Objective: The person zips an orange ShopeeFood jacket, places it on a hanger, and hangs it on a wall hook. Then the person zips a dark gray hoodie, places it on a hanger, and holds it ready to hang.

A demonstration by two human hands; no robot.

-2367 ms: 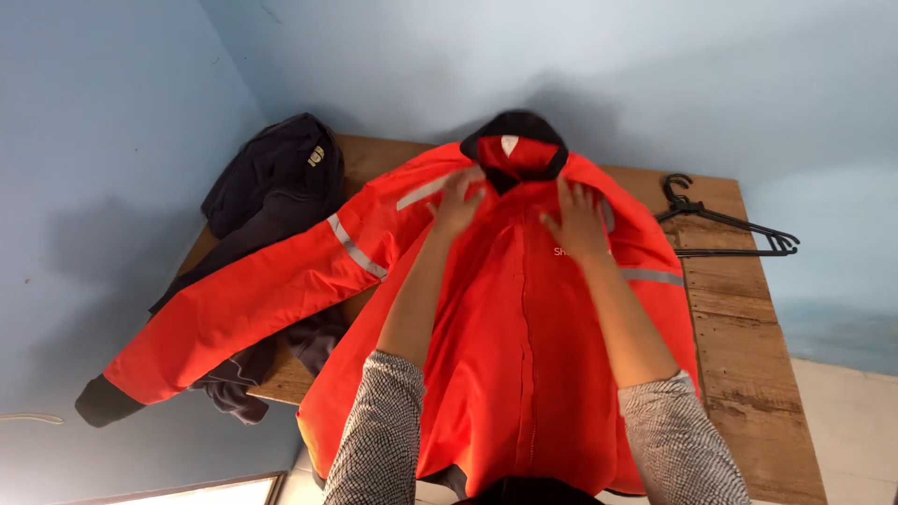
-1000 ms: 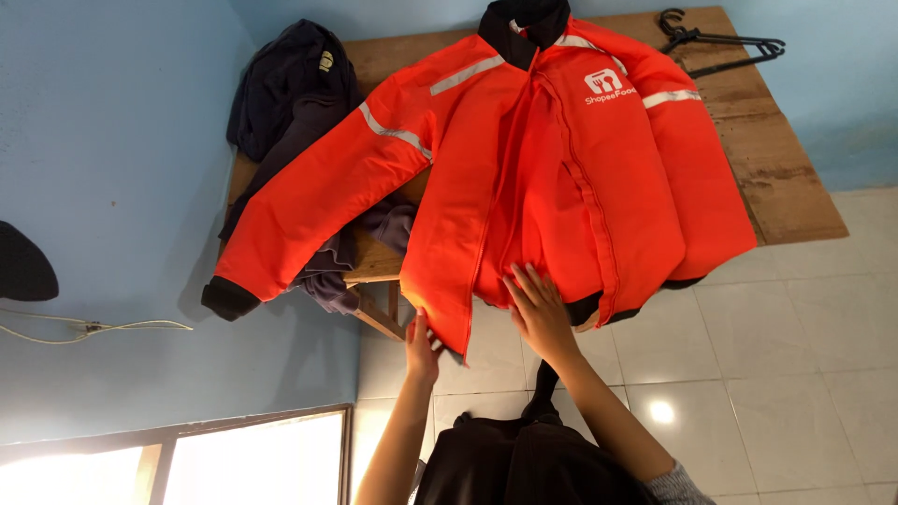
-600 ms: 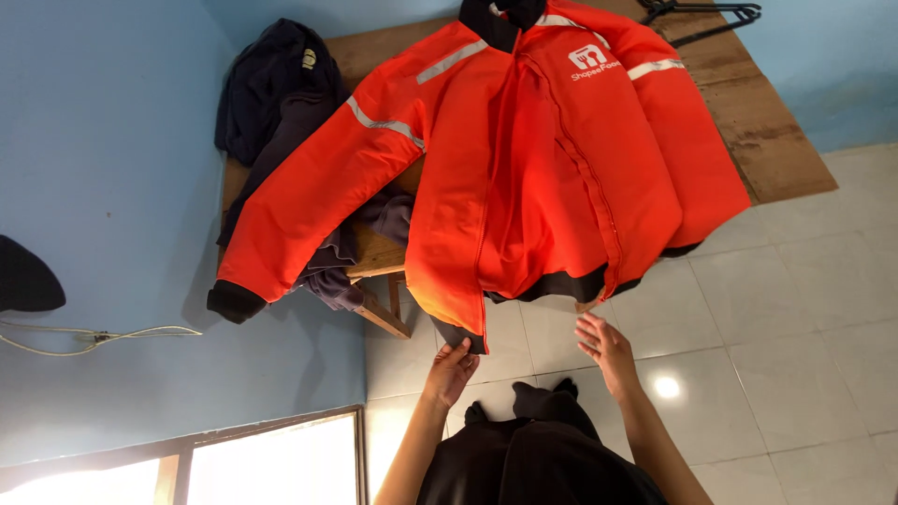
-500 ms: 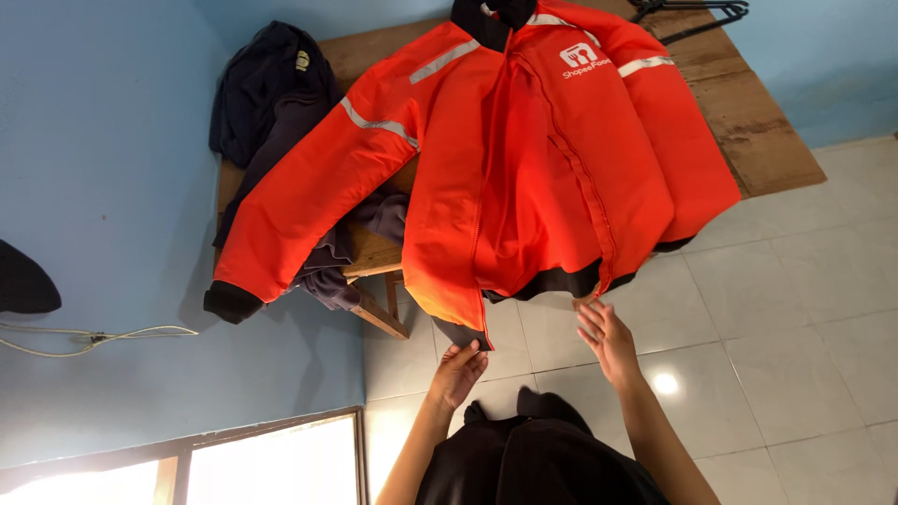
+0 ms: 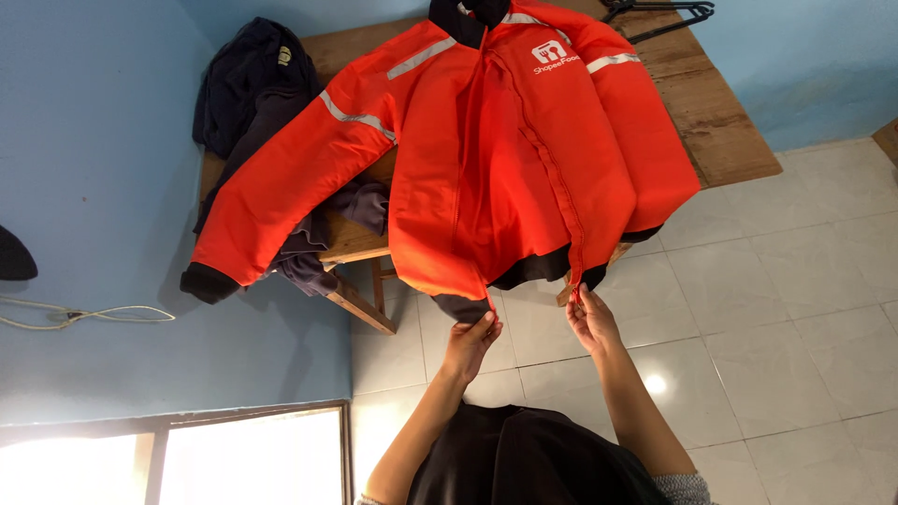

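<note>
the fingertips of the left hand [image 5: 470, 339] are being pinched shut on the black hem at the bottom corner of the orange jacket's [image 5: 524, 159] left front panel, just where the red zipper edge ends. the fingertips of the right hand [image 5: 589, 318] are being closed on the bottom of the other front panel, at the foot of the zipper line, with the palm turned toward the floor. the two hands are being held near each other, apart, with a gap of black hem between them.

the jacket is being spread front-up over a wooden table [image 5: 725, 131], its lower part hanging past the near table edge and its black collar lying at the far end. one sleeve with a grey reflective band is being draped off the left side of the table, its black cuff [image 5: 208, 281] hanging in the air beside the blue wall [image 5: 84, 140]. a dark navy garment [image 5: 257, 89] is being partly covered by that sleeve, bunched at the table's left corner and spilling down beneath it. a black hanger [image 5: 659, 9] is lying at the far right of the table, well apart from the hands. a pale cable [image 5: 84, 316] is being seen running along the wall. white floor tiles [image 5: 795, 309] are lying under and beside the table, and a bright window frame [image 5: 187, 449] is showing at the lower left.
</note>
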